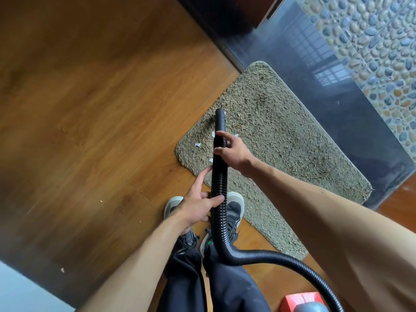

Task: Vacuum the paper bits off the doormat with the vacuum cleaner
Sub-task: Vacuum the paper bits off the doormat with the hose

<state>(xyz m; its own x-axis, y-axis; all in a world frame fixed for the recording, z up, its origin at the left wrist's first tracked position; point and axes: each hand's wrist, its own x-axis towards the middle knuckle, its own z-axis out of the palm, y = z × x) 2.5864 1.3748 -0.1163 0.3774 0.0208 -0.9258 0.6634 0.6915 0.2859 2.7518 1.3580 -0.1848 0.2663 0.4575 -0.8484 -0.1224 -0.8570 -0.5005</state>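
Progress: judged early or midway. At least four white paper bits (197, 144) lie on the doormat (281, 136), bunched at its corner nearest the person's shoes (235, 207). The rest of the pile shows no bits that I can make out.
Nozzle: the black tip (220, 118) points at the doormat just beyond the bits. Whether it touches the pile cannot be told.
Right hand (235, 153): grasps the hose (219, 215) just behind the nozzle, above the bits.
Left hand (198, 206): grasps the hose lower down, over the doormat's near edge, forefinger stretched along it.
Vacuum cleaner (301, 301): its red and grey body sits on the floor, well short of the doormat's near edge.
Left to do: draw the nozzle back over the bunched bits.
Edges: the doormat's far long side meets a dark glossy sill (326, 86).
Open room: bare wooden floor (90, 109) runs along the doormat's other side. The hose has slack.
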